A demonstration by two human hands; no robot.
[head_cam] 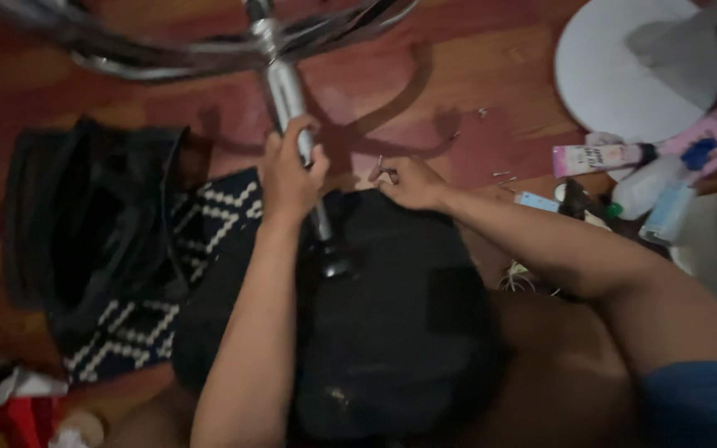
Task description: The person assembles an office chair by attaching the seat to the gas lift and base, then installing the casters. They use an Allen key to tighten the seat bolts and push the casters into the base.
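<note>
Head view: left hand point(290, 170) is gripping a chrome pole point(285, 91) at center; right hand point(409, 182) is pinching a small screw point(381, 168) beside it.

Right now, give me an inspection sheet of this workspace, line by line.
Surface: reddish wooden floor, with a black-and-white patterned mat.
Job's things: chrome chair column rising from an upturned black seat; small screws scattered on the floor.
Clutter: black bag, pink tube, bottles, pink box.
Hands: left hand wrapped around the column; right hand with fingers pinching a small metal piece.
Cables: a pale cord, partly hidden.
Surroundings: white round base; dim light.
</note>
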